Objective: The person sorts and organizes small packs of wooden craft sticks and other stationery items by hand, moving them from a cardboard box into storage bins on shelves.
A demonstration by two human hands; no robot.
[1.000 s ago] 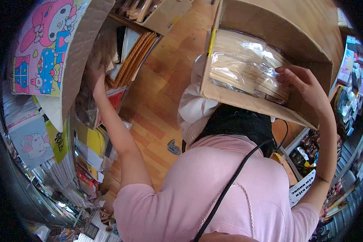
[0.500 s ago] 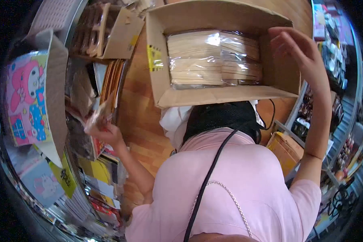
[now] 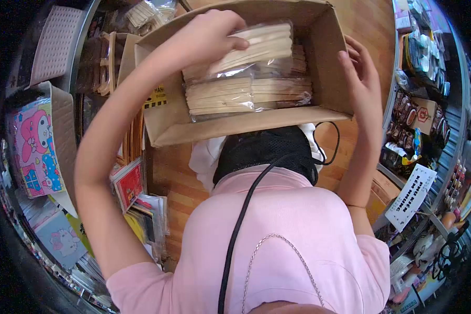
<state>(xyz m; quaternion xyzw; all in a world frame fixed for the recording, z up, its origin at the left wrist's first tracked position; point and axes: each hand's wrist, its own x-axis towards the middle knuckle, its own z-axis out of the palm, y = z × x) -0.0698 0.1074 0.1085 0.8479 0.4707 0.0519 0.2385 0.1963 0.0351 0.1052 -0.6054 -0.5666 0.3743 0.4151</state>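
A cardboard box [image 3: 327,68] tilts toward me above my lap, with clear-wrapped packs of flat wooden sticks [image 3: 220,97] lying in it. Reaching in over the box's left side, my left hand [image 3: 214,34] grips a pack of wooden sticks [image 3: 261,46], thumb on top of the plastic. This pack lies slanted above the others; the fingers beneath it are mostly hidden. My right hand [image 3: 362,73] is at the box's right wall, thumb near the rim and fingers bent around the edge.
Shelves on the left hold a cartoon-printed box [image 3: 36,146], a white perforated basket [image 3: 57,44] and wrapped goods. On the right, a metal rack carries packaged items and a printed white sign [image 3: 411,198]. A black cord [image 3: 246,201] runs down my front. Wooden flooring [image 3: 178,183] shows below.
My left hand has swung from the left shelf into the box and is now on a pack of sticks. The box has shifted left in view; my right hand stays at its right wall.
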